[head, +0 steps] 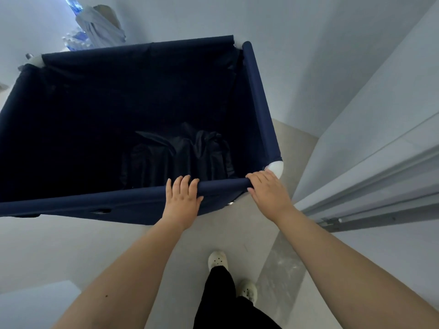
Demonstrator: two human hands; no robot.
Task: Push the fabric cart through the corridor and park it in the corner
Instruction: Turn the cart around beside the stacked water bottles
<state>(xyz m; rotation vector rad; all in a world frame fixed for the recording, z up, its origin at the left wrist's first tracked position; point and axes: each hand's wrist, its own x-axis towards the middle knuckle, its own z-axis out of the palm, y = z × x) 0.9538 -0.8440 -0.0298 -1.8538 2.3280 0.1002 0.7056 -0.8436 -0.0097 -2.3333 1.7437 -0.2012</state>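
Note:
A large navy fabric cart [257, 98] with white corner joints fills the upper left of the head view. Dark folded cloth [180, 155] lies at its bottom. My left hand [181, 200] grips the near top rail, fingers curled over it. My right hand [268, 188] holds the same rail at the near right corner, beside the white joint [275, 168]. The cart's left part runs out of the frame.
A white wall [308, 67] stands just right of the cart, with a grey door frame or rail [370, 200] at the right. Pale bundles and packed water bottles [95, 27] sit beyond the cart. My feet in white clogs [217, 258] stand on grey floor.

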